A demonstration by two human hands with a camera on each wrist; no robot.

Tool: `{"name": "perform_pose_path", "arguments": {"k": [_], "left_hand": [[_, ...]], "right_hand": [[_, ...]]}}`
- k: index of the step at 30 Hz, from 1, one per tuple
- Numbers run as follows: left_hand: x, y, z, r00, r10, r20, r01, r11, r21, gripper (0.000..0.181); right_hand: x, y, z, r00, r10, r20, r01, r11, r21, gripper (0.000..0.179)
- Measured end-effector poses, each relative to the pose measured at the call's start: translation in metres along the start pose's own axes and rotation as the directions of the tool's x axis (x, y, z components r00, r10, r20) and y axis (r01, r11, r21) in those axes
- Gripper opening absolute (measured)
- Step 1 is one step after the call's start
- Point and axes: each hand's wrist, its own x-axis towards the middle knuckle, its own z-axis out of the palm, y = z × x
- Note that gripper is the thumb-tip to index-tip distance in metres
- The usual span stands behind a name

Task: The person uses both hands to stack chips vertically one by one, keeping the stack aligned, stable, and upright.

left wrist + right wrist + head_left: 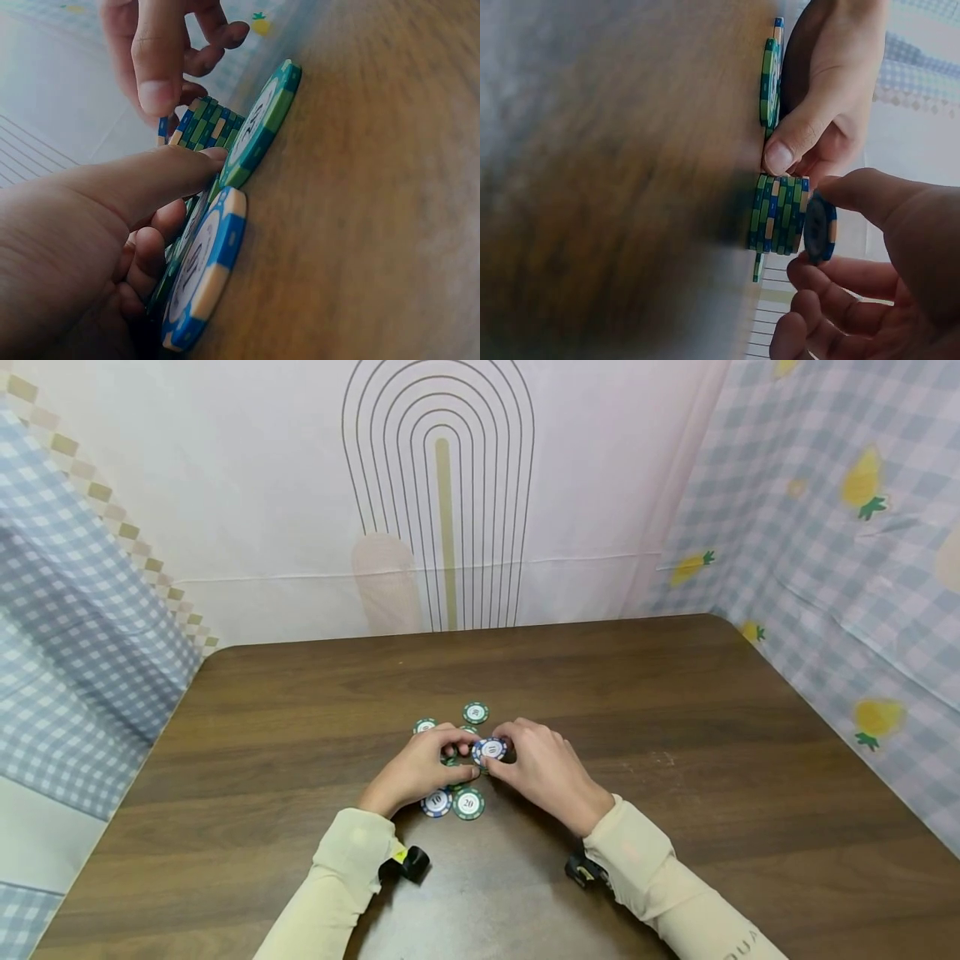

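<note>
A stack of green and blue poker chips (778,214) stands on the brown table (675,735). My left hand (457,758) holds the stack between thumb (789,148) and curled fingers. My right hand (817,234) pinches a blue chip (490,748) by its edges, tilted just over the top of the stack. In the left wrist view the stack (206,124) shows past my thumb (172,172), with the right hand (196,73) above it. A blue chip (202,270) and a green chip (259,124) lie flat beside my left hand.
Loose chips lie around the hands: two green ones (476,712) (424,725) beyond, a blue one (436,802) and a green 20 chip (468,803) in front. Fabric walls close the table's back, left and right sides.
</note>
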Motion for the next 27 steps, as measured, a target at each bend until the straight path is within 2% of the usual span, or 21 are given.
{"name": "perform_pose_path", "arguments": {"k": [7, 15, 20, 27], "left_hand": [[0.000, 0.000, 0.000, 1.000, 0.008, 0.001, -0.008, 1.000, 0.018, 0.035], [0.000, 0.001, 0.000, 1.000, 0.026, -0.007, -0.026, 1.000, 0.003, 0.032], [0.000, 0.001, 0.000, 1.000, 0.026, -0.007, -0.026, 1.000, 0.000, 0.032], [0.000, 0.001, 0.000, 1.000, 0.018, -0.007, -0.018, 1.000, -0.001, 0.032]], "right_hand": [[0.002, 0.003, 0.001, 0.999, -0.003, 0.049, 0.002, 1.000, 0.021, 0.030], [0.002, 0.009, 0.003, 0.991, 0.053, 0.121, -0.074, 0.982, 0.173, 0.040], [0.003, 0.014, 0.007, 0.991, 0.064, 0.115, -0.093, 0.961, 0.262, 0.038], [0.003, 0.014, 0.008, 0.992, 0.076, 0.097, -0.102, 0.950, 0.295, 0.038]]}}
